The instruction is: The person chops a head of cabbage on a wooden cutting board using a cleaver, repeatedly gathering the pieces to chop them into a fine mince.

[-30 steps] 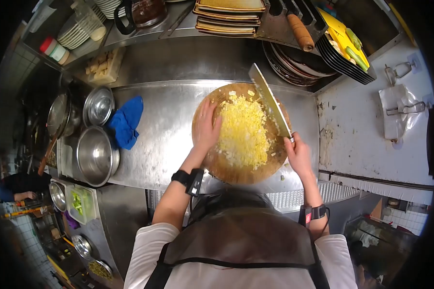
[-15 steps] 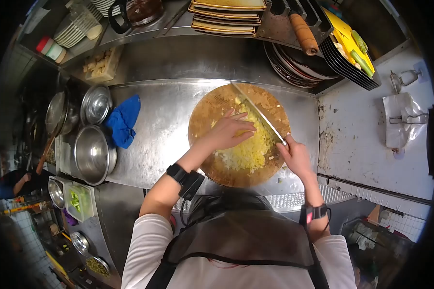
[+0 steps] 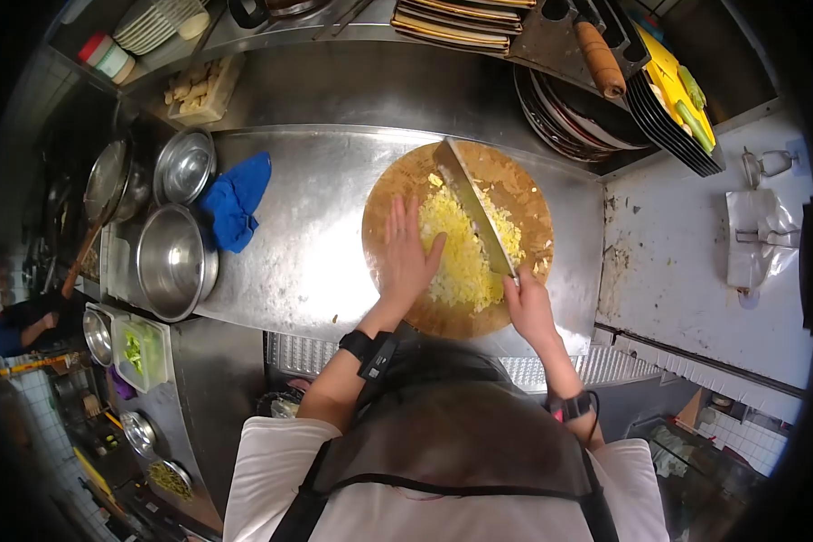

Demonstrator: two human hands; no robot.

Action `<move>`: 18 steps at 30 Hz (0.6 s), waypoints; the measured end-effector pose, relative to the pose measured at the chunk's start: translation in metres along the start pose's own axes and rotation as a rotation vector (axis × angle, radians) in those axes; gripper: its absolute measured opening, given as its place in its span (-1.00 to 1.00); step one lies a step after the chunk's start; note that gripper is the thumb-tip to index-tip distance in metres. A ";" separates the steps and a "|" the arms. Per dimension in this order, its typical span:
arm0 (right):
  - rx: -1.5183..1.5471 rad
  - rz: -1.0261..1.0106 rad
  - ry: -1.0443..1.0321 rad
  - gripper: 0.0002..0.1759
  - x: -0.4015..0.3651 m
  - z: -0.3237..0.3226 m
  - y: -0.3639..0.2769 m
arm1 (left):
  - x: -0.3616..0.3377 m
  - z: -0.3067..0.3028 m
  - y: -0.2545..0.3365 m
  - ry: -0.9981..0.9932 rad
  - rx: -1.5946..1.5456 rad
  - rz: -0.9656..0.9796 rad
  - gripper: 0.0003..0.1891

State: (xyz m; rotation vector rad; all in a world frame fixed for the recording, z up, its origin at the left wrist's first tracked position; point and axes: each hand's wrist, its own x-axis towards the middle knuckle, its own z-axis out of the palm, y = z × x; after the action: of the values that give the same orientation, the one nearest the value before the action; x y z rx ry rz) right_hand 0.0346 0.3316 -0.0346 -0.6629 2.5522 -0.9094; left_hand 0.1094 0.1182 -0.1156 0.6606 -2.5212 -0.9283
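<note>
Finely chopped yellow and white food (image 3: 456,248) lies spread over the middle of a round wooden chopping board (image 3: 397,181). My right hand (image 3: 530,307) is wrapped round the handle of a cleaver (image 3: 470,199) at the right of the board. The blade points up and to the left and rests among the chopped pieces, with some of them on its right side. At the left of the board, my left hand (image 3: 408,257) is flat with its fingers stretched out, beside the left edge of the food and apart from the blade.
Metal bowls (image 3: 173,266) and a blue cloth (image 3: 237,203) are on the left of the steel counter (image 3: 298,217). A shelf above holds stacked plates (image 3: 461,23) and a wooden-handled tool (image 3: 599,59). At the far left, a person's arm (image 3: 41,325) shows.
My left hand has moved off the food to the left side of the board. The cleaver has shifted over the food and its blade now leans, showing its broad face. The camera view has moved slightly.
</note>
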 end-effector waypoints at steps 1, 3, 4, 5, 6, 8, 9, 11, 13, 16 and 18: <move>-0.036 -0.023 -0.021 -0.74 0.004 0.002 -0.001 | -0.001 0.001 -0.001 -0.002 0.000 -0.001 -0.20; -0.062 -0.055 -0.042 -0.73 0.006 0.000 -0.007 | -0.002 0.002 -0.004 -0.007 0.014 0.037 -0.15; -0.059 -0.056 -0.043 -0.73 0.003 -0.002 -0.013 | -0.001 0.001 -0.004 -0.007 0.018 0.036 -0.15; -0.027 -0.032 -0.037 -0.75 -0.001 -0.003 -0.019 | 0.000 0.001 -0.004 0.004 -0.001 0.033 -0.15; 0.004 -0.003 -0.030 -0.76 -0.006 -0.002 -0.023 | -0.002 0.002 -0.003 0.012 -0.022 0.030 -0.15; -0.059 -0.065 -0.020 -0.73 0.000 0.019 -0.013 | -0.002 0.006 -0.005 0.026 -0.020 0.032 -0.15; -0.119 -0.126 -0.013 -0.70 0.002 0.028 -0.008 | -0.003 0.008 -0.007 0.037 -0.015 0.032 -0.15; -0.088 -0.090 -0.042 -0.70 0.004 0.013 -0.026 | -0.002 0.006 -0.006 0.024 -0.010 0.050 -0.14; -0.099 -0.090 -0.060 -0.70 -0.003 0.004 -0.038 | -0.004 0.005 -0.007 0.014 -0.007 0.055 -0.13; -0.107 -0.086 -0.009 -0.70 -0.008 0.032 -0.027 | -0.002 0.010 -0.006 0.045 -0.024 0.064 -0.19; -0.102 -0.109 -0.018 -0.70 0.000 0.030 -0.027 | -0.003 0.009 -0.008 0.049 -0.028 0.059 -0.19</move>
State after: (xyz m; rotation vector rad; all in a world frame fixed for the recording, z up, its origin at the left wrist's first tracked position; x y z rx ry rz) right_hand 0.0568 0.2984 -0.0390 -0.8443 2.5817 -0.8071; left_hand 0.1097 0.1191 -0.1279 0.5894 -2.4661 -0.9142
